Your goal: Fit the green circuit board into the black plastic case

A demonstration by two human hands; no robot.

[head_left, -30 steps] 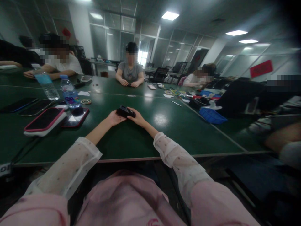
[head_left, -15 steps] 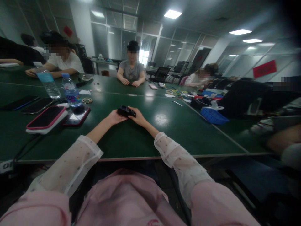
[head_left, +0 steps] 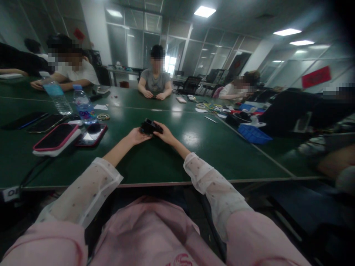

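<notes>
A small black boxy device, its exact kind too dark to make out, is held between my two hands just over the green table. My left hand supports it from the left and below, the palm turned up and the fingers under it. From the right, my right hand grips its end with thumb and fingers. The device's underside and some of my fingertips are hidden.
Left of my hands lie phones, among them a pink-edged phone, beside a blue-capped water bottle and a tape roll. To the right are a blue basket and tangled cables. A person sits opposite.
The black device has been tipped and turned slightly in my hands, showing more of its top and recess. My right hand has shifted a little to the right and up along it.
</notes>
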